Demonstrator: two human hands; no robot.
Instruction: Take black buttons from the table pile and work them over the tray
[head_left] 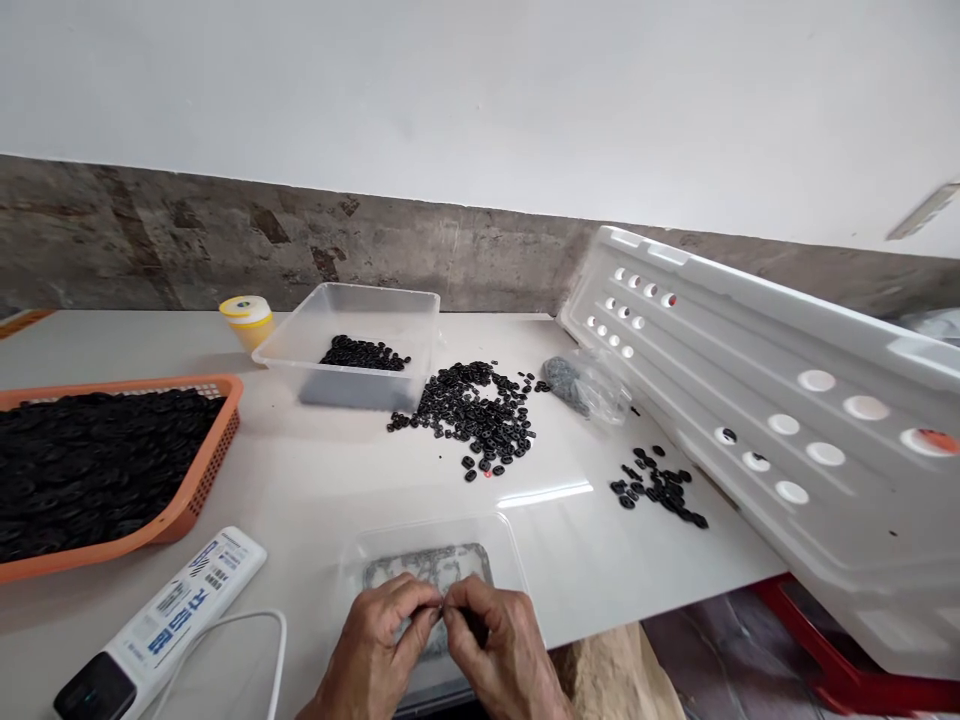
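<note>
My left hand (382, 640) and my right hand (495, 640) meet over a clear plastic tub (517, 560) at the table's front edge. Both are closed, thumb against forefinger, with fingertips close together. Something small and dark shows between them, too small to name. Inside the tub, small grey pieces (429, 572) lie spread over the bottom. Beyond the tub is a loose pile of small black oval parts (480, 410), with a tiny red piece at its near edge. A smaller group of black parts (664, 490) lies to the right.
An orange basket (217, 455) of black parts stands left, behind a white power bank (172, 610) with a cable. Behind are a yellow-white roll (247, 318), a clear bin (345, 385) and a plastic bag (589, 385). A large white perforated panel (750, 380) leans at right.
</note>
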